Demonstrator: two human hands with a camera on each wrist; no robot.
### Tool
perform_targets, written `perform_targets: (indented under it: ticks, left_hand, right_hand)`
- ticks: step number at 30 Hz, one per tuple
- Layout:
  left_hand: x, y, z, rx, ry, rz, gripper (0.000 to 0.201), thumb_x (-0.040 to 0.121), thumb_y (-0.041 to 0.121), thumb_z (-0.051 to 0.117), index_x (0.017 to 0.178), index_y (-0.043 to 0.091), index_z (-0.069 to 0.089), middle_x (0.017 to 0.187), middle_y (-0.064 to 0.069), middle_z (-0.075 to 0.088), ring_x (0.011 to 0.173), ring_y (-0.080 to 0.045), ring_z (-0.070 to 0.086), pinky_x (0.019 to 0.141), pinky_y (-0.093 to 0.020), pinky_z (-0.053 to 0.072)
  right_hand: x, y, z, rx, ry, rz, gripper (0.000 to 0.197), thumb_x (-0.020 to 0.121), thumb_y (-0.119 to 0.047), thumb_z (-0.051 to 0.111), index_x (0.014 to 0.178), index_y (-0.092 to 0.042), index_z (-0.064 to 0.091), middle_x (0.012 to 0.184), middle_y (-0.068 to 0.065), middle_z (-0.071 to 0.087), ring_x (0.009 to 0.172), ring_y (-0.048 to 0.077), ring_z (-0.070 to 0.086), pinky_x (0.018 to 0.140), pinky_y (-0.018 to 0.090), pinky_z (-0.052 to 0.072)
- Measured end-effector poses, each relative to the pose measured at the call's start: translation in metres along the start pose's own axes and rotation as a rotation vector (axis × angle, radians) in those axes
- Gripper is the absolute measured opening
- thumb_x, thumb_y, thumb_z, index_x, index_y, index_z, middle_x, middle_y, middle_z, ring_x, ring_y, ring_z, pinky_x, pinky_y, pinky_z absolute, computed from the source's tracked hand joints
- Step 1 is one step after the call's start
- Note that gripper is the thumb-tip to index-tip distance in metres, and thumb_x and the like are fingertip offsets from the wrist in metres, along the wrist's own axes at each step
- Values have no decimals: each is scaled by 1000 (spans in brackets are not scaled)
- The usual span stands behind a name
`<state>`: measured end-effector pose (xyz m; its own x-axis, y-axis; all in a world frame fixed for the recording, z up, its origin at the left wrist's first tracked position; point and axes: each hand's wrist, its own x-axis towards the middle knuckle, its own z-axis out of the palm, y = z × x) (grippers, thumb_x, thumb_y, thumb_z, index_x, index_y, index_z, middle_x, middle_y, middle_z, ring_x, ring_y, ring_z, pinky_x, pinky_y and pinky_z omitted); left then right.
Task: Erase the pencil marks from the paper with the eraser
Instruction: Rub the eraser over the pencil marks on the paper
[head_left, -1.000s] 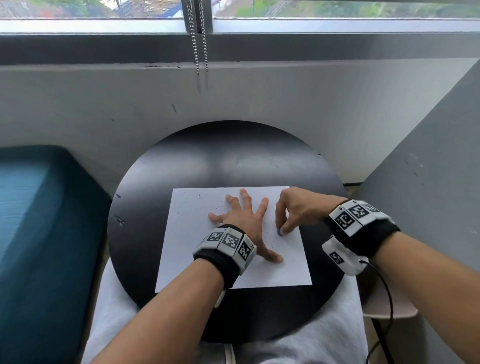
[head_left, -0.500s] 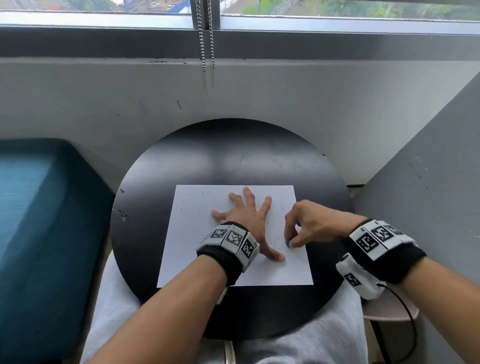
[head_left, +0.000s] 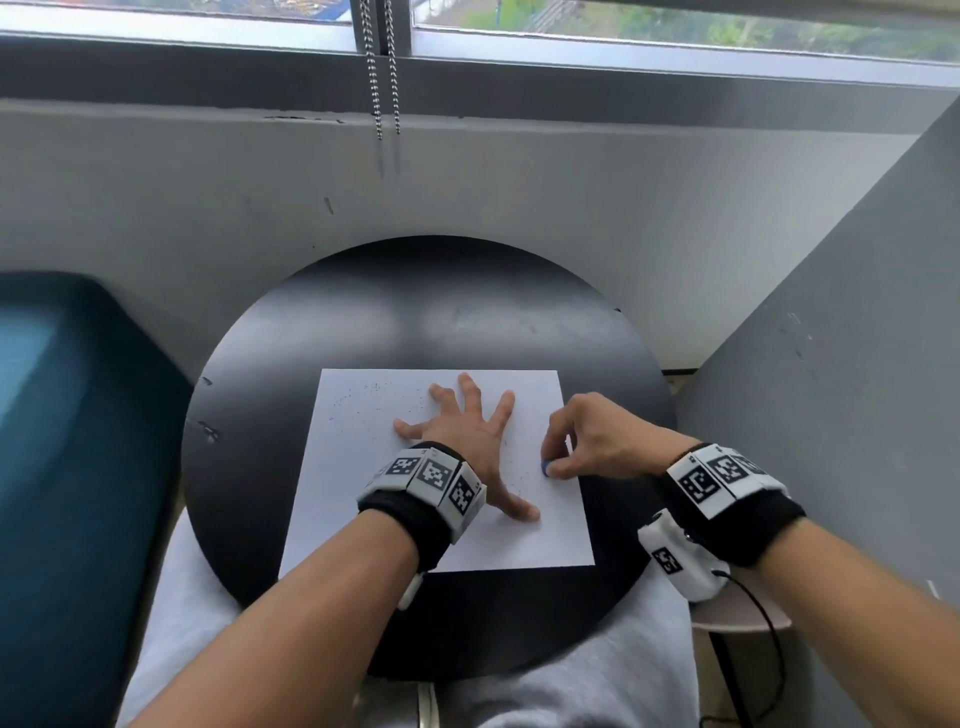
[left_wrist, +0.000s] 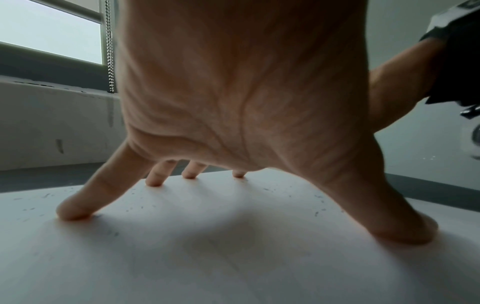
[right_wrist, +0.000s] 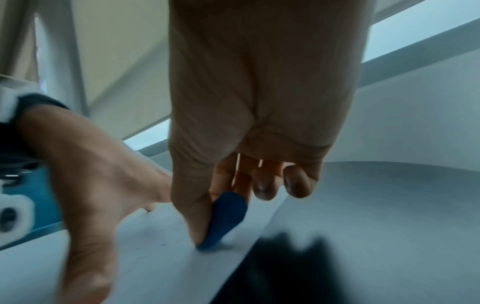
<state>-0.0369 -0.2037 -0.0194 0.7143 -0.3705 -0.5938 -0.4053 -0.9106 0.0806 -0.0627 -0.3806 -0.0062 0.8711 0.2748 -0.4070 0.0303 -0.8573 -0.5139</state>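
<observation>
A white sheet of paper (head_left: 363, 467) lies on the round black table (head_left: 415, 312), speckled with small dark crumbs. My left hand (head_left: 462, 431) presses flat on the middle of the sheet with its fingers spread (left_wrist: 75, 209). My right hand (head_left: 587, 441) pinches a small blue eraser (head_left: 545, 469) between thumb and fingers, its tip down on the paper near the right edge. In the right wrist view the blue eraser (right_wrist: 223, 220) touches the sheet beside my thumb, and the left hand (right_wrist: 85, 185) lies close on the left.
A grey wall and window sill (head_left: 467, 130) stand behind the table, with a bead chain (head_left: 382, 78) hanging down. A teal cushion (head_left: 62, 467) is on the left, a grey panel (head_left: 857, 364) on the right. My lap in pale cloth (head_left: 571, 686) is under the near edge.
My right hand with the eraser has slid rightward and a little nearer across the paper, then held near the right edge. The left hand stays pressed on the sheet.
</observation>
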Motion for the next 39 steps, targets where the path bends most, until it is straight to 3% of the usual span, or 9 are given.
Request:
perform_targets:
  ticks: [7,12,17,20,22,28,31,35,39]
  left_hand:
    - [0,0,0,-5,12,2,145,52,85,72,153,37,-19,160,-10,-26,148,-45,-12,101,-79,24]
    - [0,0,2,-3,23,0,145,51,86,71,154,37,-18,160,-10,-25,148,-45,-11,101,-80,23]
    - [0,-2,3,-11,22,4,144,51,85,72,153,38,-18,160,-10,-26,148,-44,-12,102,-79,23]
    - [1,0,3,-1,25,2,145,51,85,72,153,37,-19,160,-10,-26,148,-44,-11,101,-79,24]
    - [1,1,0,1,23,1,145,51,85,72,154,37,-19,160,-10,-25,148,-45,-11,101,-79,24]
    - [0,0,2,-7,20,2,145,51,85,72,154,37,-18,161,-10,-25,148,-44,-11,102,-79,23]
    - [-1,0,0,-3,15,-3,144,52,84,72,154,37,-19,161,-11,-25,148,-44,-11,102,-79,24]
    - [-1,0,1,-8,20,0,144,52,84,73,154,37,-18,161,-10,-25,148,-44,-11,101,-79,23]
    - [-1,0,0,-6,11,-4,145,52,84,72,153,37,-19,160,-10,-25,148,-45,-12,101,-80,23]
  right_hand:
    - [9,0,-7,-24,32,24,4,72,-21,76,74,-24,77,77,-10,72,62,0,57,68,28,51]
    - [5,-7,-6,-65,-141,25,6,70,-21,78,75,-24,77,75,-12,71,72,5,63,70,28,53]
    - [35,-3,-28,-28,41,45,8,68,-17,79,72,-23,77,73,-6,72,67,11,62,71,35,53]
    - [29,-4,-19,-79,-96,22,8,67,-15,78,72,-21,77,74,-2,73,73,19,66,71,36,54]
    - [27,-4,-20,-103,-173,27,7,66,-17,79,71,-22,77,75,-2,74,75,20,66,70,35,53]
    - [28,3,-19,-10,-25,17,8,69,-14,79,73,-21,77,75,-5,73,61,3,56,63,23,46]
    - [27,0,-16,-36,-108,21,7,68,-16,80,74,-20,78,75,-3,74,63,6,55,63,24,45]
    - [33,1,-22,0,9,41,8,69,-16,80,76,-19,78,76,-4,74,66,8,59,66,30,49]
    - [30,-6,-17,-20,-132,17,9,70,-17,81,77,-22,78,73,-6,72,61,5,52,57,18,41]
